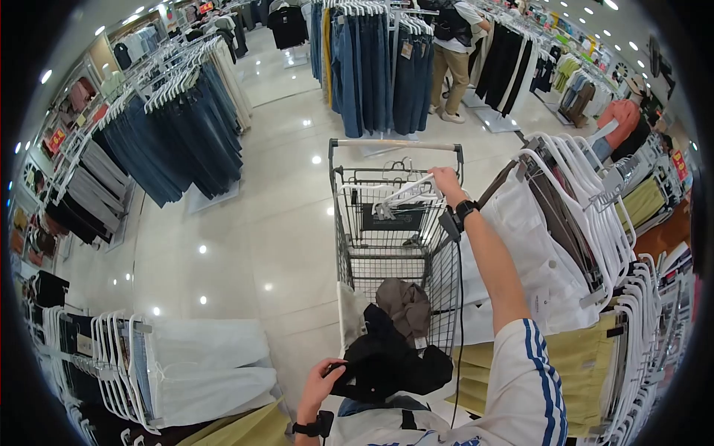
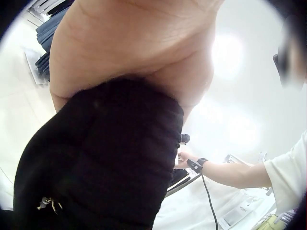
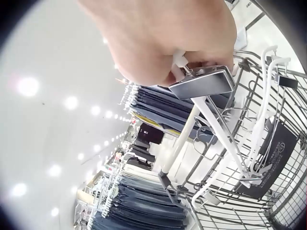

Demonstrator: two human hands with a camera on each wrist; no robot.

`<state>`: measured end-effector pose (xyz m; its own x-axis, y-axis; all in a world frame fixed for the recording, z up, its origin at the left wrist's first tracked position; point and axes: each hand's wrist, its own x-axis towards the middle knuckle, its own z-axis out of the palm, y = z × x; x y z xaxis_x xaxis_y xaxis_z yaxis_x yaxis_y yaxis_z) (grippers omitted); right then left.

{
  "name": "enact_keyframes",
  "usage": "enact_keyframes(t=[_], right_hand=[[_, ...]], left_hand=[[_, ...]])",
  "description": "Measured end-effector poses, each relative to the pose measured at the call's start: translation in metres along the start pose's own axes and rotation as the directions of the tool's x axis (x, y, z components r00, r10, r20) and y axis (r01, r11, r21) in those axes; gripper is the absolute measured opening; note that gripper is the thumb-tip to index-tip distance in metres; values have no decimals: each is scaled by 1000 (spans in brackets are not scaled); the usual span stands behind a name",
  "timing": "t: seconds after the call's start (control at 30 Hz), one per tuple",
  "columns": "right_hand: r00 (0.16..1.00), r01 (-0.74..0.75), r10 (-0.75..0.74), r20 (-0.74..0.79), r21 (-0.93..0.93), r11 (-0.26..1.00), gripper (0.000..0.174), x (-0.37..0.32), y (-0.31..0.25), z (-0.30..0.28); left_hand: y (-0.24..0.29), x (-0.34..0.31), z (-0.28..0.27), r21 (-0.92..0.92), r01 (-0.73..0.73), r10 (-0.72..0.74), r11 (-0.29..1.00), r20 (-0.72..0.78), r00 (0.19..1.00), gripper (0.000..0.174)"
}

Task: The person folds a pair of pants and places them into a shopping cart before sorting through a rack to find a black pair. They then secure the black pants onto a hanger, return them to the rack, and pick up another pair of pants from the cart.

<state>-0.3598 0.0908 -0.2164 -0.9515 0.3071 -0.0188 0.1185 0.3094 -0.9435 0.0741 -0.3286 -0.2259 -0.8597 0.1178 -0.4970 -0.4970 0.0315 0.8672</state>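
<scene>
My left hand point(image 1: 320, 383) grips the edge of a black garment point(image 1: 383, 357) at the near end of a shopping cart point(image 1: 394, 144). In the left wrist view, the black cloth looks gathered near the fingers, with a small metallic trim lower down. My right hand point(image 1: 446, 184) holds a white clip hanger point(image 1: 411, 192) over the cart's upper basket. Seen from the right wrist, the hanger's clip point(image 3: 204, 85) sits right at the fingers. More white hangers point(image 3: 268, 96) lie in that basket. A grey-brown garment point(image 1: 405, 305) is bunched beside the black one.
White trousers point(image 1: 554, 267) hang on a rack close on the right, with yellow-green garments point(image 1: 573, 364) below. Another rack with white trousers point(image 1: 208, 364) stands at the near left. Jeans racks point(image 1: 178, 126) line the floor point(image 1: 260, 238). A person point(image 1: 452, 59) stands beyond the cart.
</scene>
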Motion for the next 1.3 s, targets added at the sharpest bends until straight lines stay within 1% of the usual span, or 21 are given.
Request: enact_keyframes(t=[0.1,0.17,0.27,0.4,0.43,0.47,0.53,0.6,0.63,0.73,0.77,0.8,0.87,0.9,0.93,1.0,1.13,1.2,1.23,1.27,1.3], right_hand=[[999,37,-37,-22,-13,999,35,-11,-4,3],[996,87,-87,-6,-17,996,35,-22,-1,12],[993,117,-116,18,-20,993,35,-42,-10,13],[994,103,-102,34,-49,993,34,-61,-22,9],[994,95,-89,60,-111,989,35,-55,-14,7],[994,97,-90,65,-113,989,35,-49,-5,8],[989,146,-150,-5,-216,965,38,-48,-1,14],[992,114,-124,-27,-242,964,38,-46,-4,16],[994,77,-95,-56,-270,960,39,-48,-7,17],[988,81,-114,-104,-276,958,40,-46,-5,26],[991,47,-78,-106,-267,963,40,-43,-3,27],[992,48,-77,-100,-268,962,40,-43,-5,27],[976,108,-163,-145,-327,939,39,-45,-9,27],[980,79,-132,-149,-317,945,38,-44,-11,27],[980,79,-132,-147,-318,945,38,-45,-13,25],[963,150,-219,-155,-365,919,37,-43,-14,20],[956,186,-264,-131,-425,886,37,-26,-22,6],[942,199,-293,-166,-430,881,36,-19,-29,-7],[953,209,-281,-115,-424,881,36,-11,-31,-16],[954,202,-275,-118,-426,882,36,-3,-33,-22],[968,195,-244,-57,-436,879,35,-1,-38,-29]], left_hand=[[-4,-11,-2,-76,-16,14,997,-23,1000,19],[-3,-17,-5,-68,0,-1,998,-19,1000,19],[-4,-23,-4,-41,-35,35,999,8,999,19],[-3,-31,-1,24,-77,77,997,27,997,19],[-3,-33,2,-24,-81,82,996,22,996,18],[-5,-36,4,-72,-85,86,994,14,996,18],[-6,-44,1,-40,-85,86,996,13,996,18],[-10,-47,-4,-6,-86,86,996,12,996,18],[-17,-47,-6,-10,-80,80,997,12,997,18],[-26,-48,-10,-40,-72,72,997,-1,997,18],[-27,-49,-10,-63,-74,73,995,-10,997,18],[-28,-48,-11,-67,-70,70,995,-14,997,18],[-28,-49,-13,-97,-50,48,994,-22,999,19],[-27,-49,-13,-98,-48,46,994,-24,999,19],[-26,-50,-14,-96,-38,36,995,-22,999,19],[-25,-50,-14,-93,-29,28,995,-21,999,20],[-23,-45,-13,-60,-43,42,997,-29,999,20],[-22,-42,-12,-53,-37,36,998,-31,999,20],[-22,-41,-12,-41,-47,46,998,-24,999,20],[-22,-40,-12,-29,-54,54,998,-14,998,20],[-22,-39,-12,-28,-49,49,998,-7,999,20]])
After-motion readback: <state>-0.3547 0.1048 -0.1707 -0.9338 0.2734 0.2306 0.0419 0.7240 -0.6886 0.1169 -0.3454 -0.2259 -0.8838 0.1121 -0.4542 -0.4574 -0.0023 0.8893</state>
